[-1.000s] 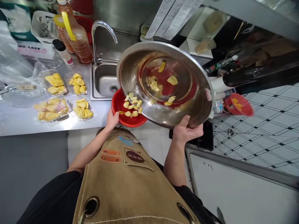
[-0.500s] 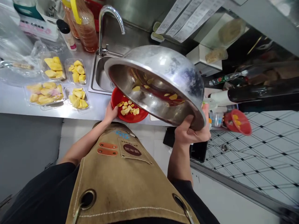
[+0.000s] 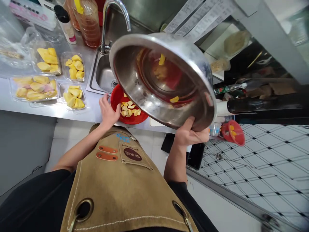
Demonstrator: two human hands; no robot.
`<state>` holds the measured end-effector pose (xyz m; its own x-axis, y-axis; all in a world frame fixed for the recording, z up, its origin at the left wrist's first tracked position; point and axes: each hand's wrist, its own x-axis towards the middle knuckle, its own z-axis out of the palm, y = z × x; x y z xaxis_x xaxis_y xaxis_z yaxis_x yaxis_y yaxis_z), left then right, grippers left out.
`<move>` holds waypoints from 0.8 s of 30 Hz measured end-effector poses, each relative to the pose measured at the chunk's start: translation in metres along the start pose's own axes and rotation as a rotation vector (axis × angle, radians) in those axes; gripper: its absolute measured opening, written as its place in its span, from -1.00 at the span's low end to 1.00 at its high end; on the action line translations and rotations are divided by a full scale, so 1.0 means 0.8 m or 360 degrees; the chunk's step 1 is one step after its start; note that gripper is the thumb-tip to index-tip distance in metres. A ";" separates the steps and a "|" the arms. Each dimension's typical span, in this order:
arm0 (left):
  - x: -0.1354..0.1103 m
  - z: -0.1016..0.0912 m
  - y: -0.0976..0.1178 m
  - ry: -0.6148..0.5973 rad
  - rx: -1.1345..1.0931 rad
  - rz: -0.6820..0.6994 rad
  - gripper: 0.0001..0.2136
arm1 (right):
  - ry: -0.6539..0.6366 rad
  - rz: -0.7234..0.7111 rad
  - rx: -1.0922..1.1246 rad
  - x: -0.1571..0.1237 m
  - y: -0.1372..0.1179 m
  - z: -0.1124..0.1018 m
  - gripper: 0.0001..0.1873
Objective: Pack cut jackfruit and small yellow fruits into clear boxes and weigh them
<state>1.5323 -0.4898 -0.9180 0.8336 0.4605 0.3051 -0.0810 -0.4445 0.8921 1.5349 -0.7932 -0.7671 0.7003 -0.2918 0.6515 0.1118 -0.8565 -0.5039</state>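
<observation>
My right hand (image 3: 191, 133) grips the near right rim of a large metal basin (image 3: 147, 95), thumb inside. The basin is held tilted above the counter, its inside facing me, with a few yellow pieces (image 3: 174, 99) stuck to the wet wall. Below its left edge sits a red bowl (image 3: 131, 121), partly hidden by the basin. Pale yellow fruit pieces (image 3: 130, 112) lie in it. At the bowl's left side is my left hand (image 3: 109, 111), fingers spread, with the thumb at the rim.
Clear plastic boxes (image 3: 72, 96) of yellow fruit stand at the left of the counter (image 3: 7, 100). Behind are a sink (image 3: 102, 72) with a curved faucet (image 3: 104, 29) and a jug of reddish liquid (image 3: 90, 30). At the right sits another red bowl (image 3: 238, 133).
The basin has tipped further toward me, showing more of its inside, with fewer pieces on its wall. My left hand's fingers have spread from their hold on the red bowl's rim.
</observation>
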 end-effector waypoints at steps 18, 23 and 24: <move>0.028 0.204 0.156 -0.0889 -0.0089 0.0727 -0.87 | 0.0314 0.0146 0.0250 0.003 -0.049 0.023 -0.65; 0.068 0.179 0.144 -0.0566 -0.0144 0.0628 -0.97 | 0.0169 0.0192 0.0179 -0.007 -0.033 0.020 -0.63; 0.088 0.171 0.144 -0.0417 -0.0153 0.0570 -0.96 | 0.0077 0.0200 0.0165 -0.010 -0.031 0.018 -0.63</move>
<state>1.6564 -0.6133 -0.8392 0.8531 0.0750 0.5164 -0.4295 -0.4612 0.7764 1.5369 -0.7636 -0.7682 0.6789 -0.4164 0.6047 0.0993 -0.7640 -0.6376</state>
